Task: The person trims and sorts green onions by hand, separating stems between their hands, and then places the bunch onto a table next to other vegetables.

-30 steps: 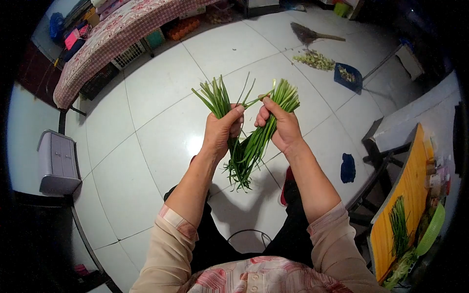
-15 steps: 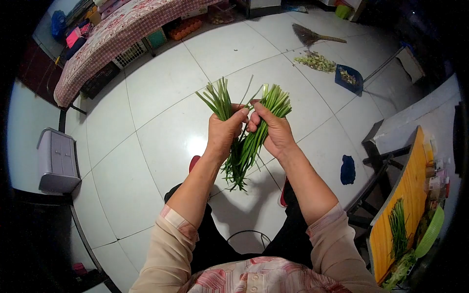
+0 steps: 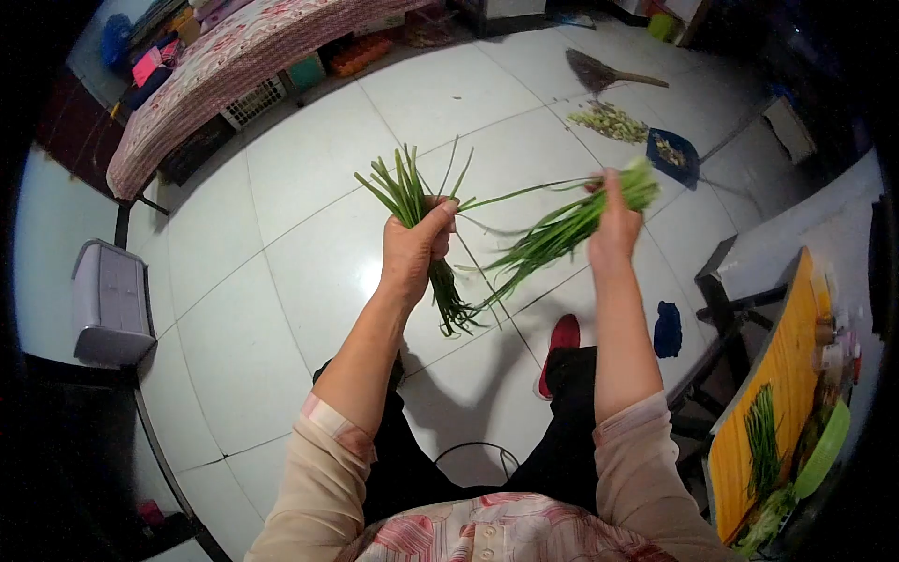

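Observation:
My left hand (image 3: 419,245) is closed around a bunch of garlic chives (image 3: 401,192), cut ends up and leaf tips hanging below the fist. Farther right, my right hand (image 3: 614,222) grips a larger bunch of garlic chives (image 3: 552,231), tilted so its pale ends point up and right while the green tips trail down and left. A single long stalk stretches between the two hands. The right bunch's pale ends are smeared by motion. Both bunches are held in the air above the tiled floor.
More chives (image 3: 763,440) lie on a yellow wooden board (image 3: 730,468) at the right, beside a green basket (image 3: 826,451). A broom (image 3: 599,72), scraps (image 3: 609,122) and a blue dustpan (image 3: 672,169) are on the floor ahead. A grey cabinet (image 3: 112,304) stands left.
The hands have moved apart. My right hand has swung right with its bunch, which now lies flatter. My left hand has shifted slightly left. The red shoe on the right shows more.

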{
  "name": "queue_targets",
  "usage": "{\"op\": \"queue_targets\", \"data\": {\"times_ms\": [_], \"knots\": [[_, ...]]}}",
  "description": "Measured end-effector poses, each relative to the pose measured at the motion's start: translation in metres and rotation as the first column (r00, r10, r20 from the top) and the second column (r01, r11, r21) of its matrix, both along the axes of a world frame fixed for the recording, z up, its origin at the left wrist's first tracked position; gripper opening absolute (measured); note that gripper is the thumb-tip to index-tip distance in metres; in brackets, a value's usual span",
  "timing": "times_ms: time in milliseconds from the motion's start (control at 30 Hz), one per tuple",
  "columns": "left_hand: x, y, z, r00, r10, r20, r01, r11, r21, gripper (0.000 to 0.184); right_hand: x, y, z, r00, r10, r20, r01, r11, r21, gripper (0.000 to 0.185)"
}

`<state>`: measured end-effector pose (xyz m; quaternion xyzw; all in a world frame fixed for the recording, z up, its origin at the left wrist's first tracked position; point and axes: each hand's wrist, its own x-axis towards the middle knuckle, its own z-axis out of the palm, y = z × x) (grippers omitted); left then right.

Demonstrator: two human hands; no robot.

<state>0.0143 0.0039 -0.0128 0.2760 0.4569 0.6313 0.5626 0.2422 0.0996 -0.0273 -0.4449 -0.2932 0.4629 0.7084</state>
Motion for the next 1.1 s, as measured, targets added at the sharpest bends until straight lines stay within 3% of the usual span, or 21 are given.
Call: {"op": "queue_targets", "data": {"times_ms": [67, 133, 233, 333, 433, 700, 1100], "knots": [[-0.005, -0.001, 0.000, 0.999, 0.038, -0.006, -0.038, 0.999, -0.013, 0.021, 0.019, 0.008, 0.000, 0.991, -0.089, -0.099, 0.095, 0.994, 0.057, 0.016], [-0.006, -0.003, 0.003, 0.999, 0.043, -0.019, -0.043, 0.999, -0.005, 0.019, 0.021, 0.000, 0.009, 0.995, -0.079, -0.063, 0.082, 0.996, 0.037, 0.017], [-0.005, -0.004, 0.005, 1.000, 0.008, 0.011, -0.008, 1.000, -0.022, 0.018, 0.008, -0.010, 0.013, 0.984, 0.166, -0.062, -0.162, 0.985, 0.059, 0.019], [-0.002, -0.003, 0.004, 1.000, -0.016, 0.016, 0.016, 1.000, -0.021, 0.016, -0.010, -0.020, 0.017, 0.885, 0.425, -0.189, -0.436, 0.900, -0.016, 0.021], [-0.001, -0.001, 0.003, 1.000, -0.017, 0.007, 0.017, 1.000, -0.011, 0.016, -0.023, -0.031, 0.026, 0.794, 0.556, -0.246, -0.579, 0.815, -0.029, 0.021], [0.008, 0.000, 0.001, 0.991, -0.134, -0.014, 0.134, 0.991, -0.014, 0.018, -0.055, -0.045, 0.019, 0.741, 0.659, -0.132, -0.671, 0.732, -0.117, 0.017], [0.017, -0.001, 0.001, 0.988, -0.149, -0.042, 0.146, 0.987, -0.060, 0.019, -0.060, -0.048, 0.018, 0.672, 0.734, -0.097, -0.741, 0.664, -0.102, 0.018]]}}
